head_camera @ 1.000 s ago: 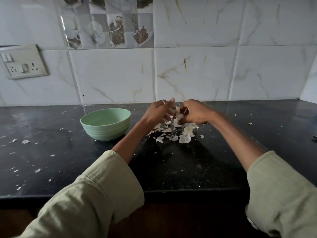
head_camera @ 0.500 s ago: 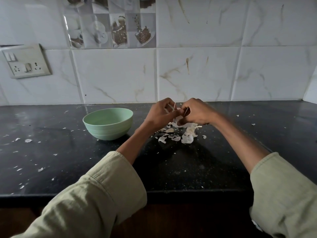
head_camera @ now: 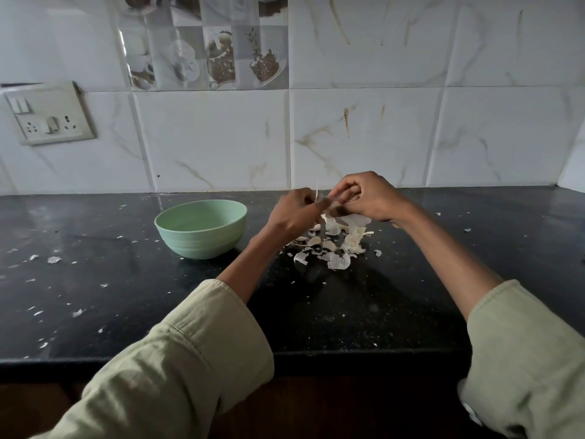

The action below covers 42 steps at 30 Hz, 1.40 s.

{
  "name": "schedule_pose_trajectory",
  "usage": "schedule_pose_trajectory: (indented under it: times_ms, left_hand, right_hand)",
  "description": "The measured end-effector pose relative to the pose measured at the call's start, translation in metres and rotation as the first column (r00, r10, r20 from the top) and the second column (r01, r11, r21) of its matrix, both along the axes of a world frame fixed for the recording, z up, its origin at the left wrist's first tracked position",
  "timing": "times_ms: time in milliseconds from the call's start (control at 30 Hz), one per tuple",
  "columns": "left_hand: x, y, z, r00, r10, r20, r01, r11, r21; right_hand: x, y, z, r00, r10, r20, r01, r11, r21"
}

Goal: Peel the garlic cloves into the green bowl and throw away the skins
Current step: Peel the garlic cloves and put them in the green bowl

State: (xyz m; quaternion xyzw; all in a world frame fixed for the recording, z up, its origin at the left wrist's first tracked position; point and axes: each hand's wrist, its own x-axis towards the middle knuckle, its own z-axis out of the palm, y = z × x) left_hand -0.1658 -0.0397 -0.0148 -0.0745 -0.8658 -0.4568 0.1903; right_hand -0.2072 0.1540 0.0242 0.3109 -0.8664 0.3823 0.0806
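- Both hands meet above the heap of skins, fingertips pinched together on something small between them; the left hand (head_camera: 292, 213) is curled with a thin white sliver of skin (head_camera: 316, 192) standing up from its grip, and the right hand (head_camera: 367, 198) is bent over from the right, fingers closed. Whether a garlic clove sits in that pinch cannot be told, since the fingers hide it.
- Nearest, two pale green sleeves (head_camera: 196, 353) reach out over the near edge of the black counter (head_camera: 126, 296).
- Small white flakes (head_camera: 53, 259) lie scattered on the left part of the counter.
- Just under the hands lies the pile of skins (head_camera: 338, 248), white and papery, loose on the counter.
- Left of the pile and near the left wrist stands the green bowl (head_camera: 201, 228), upright; its inside is hard to see.
- Farthest, a marbled tile wall (head_camera: 364, 137) carries a switch and socket plate (head_camera: 47, 114) at the left.
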Motion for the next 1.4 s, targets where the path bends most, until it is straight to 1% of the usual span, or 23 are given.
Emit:
schedule_pose_trajectory:
  times_ms: [100, 267, 333, 400, 533, 600, 700, 867, 1033, 1100, 1167, 1233, 1267, 1333, 1400]
  left_hand:
    - [-0.003, -0.001, -0.001, 0.999, -0.013, -0.048, 0.013, 1.000, 0.007]
    - [-0.001, 0.002, 0.002, 0.999, -0.045, -0.018, 0.047, 0.984, 0.173]
    - [0.000, 0.002, 0.002, 1.000, 0.000, -0.017, 0.003, 0.982, 0.190]
    - [0.000, 0.004, 0.000, 0.998, 0.062, -0.022, -0.057, 0.985, 0.161]
    - [-0.002, 0.004, -0.002, 0.991, 0.124, -0.047, -0.113, 0.976, 0.189]
    - [-0.002, 0.002, -0.001, 0.995, 0.102, -0.020, -0.094, 0.967, 0.238]
    - [0.000, 0.003, 0.001, 1.000, 0.011, 0.011, -0.014, 0.951, 0.308]
    - [0.002, 0.006, 0.003, 0.999, 0.006, -0.041, 0.010, 0.924, 0.383]
    - [0.004, 0.007, 0.002, 0.999, 0.015, -0.049, 0.004, 0.927, 0.376]
    - [0.005, 0.007, 0.002, 0.998, 0.025, -0.051, -0.005, 0.936, 0.351]
    - [0.003, 0.006, 0.001, 0.998, 0.040, -0.041, -0.028, 0.963, 0.267]
    - [0.000, 0.005, -0.001, 0.998, 0.066, -0.020, -0.063, 0.987, 0.147]
    - [-0.001, 0.005, -0.002, 0.998, 0.068, -0.004, -0.067, 0.991, 0.118]
    - [-0.003, 0.004, -0.004, 0.999, 0.042, 0.035, -0.046, 0.992, 0.121]
    - [-0.003, 0.005, -0.005, 0.998, 0.003, 0.065, -0.011, 0.991, 0.136]
  right_hand:
    - [0.001, 0.000, 0.001, 1.000, 0.026, 0.008, -0.026, 0.998, -0.052]
    - [0.005, -0.002, -0.001, 0.999, 0.015, -0.046, -0.018, 0.997, -0.075]
    - [0.005, -0.006, -0.002, 0.993, -0.010, -0.117, 0.002, 0.998, -0.063]
    - [0.006, -0.010, -0.004, 0.983, -0.037, -0.183, 0.029, 0.999, -0.045]
    - [0.007, -0.017, -0.011, 0.973, -0.073, -0.218, 0.070, 0.997, -0.024]
    - [0.008, -0.017, -0.011, 0.972, -0.062, -0.228, 0.053, 0.997, -0.047]
    - [0.010, -0.017, -0.008, 0.972, -0.049, -0.232, 0.032, 0.997, -0.077]
    - [0.006, -0.015, -0.006, 0.977, -0.073, -0.198, 0.053, 0.993, -0.108]
    - [0.006, -0.017, -0.008, 0.977, -0.084, -0.194, 0.069, 0.994, -0.082]
    - [0.008, -0.019, -0.008, 0.975, -0.088, -0.204, 0.076, 0.995, -0.068]
    - [0.010, -0.020, -0.009, 0.973, -0.080, -0.217, 0.075, 0.997, -0.030]
    - [0.012, -0.020, -0.010, 0.969, -0.079, -0.233, 0.087, 0.996, 0.024]
    - [0.013, -0.019, -0.011, 0.968, -0.081, -0.237, 0.094, 0.995, 0.045]
    - [0.012, -0.018, -0.012, 0.971, -0.078, -0.226, 0.095, 0.993, 0.065]
    - [0.010, -0.016, -0.011, 0.980, -0.065, -0.188, 0.077, 0.996, 0.053]
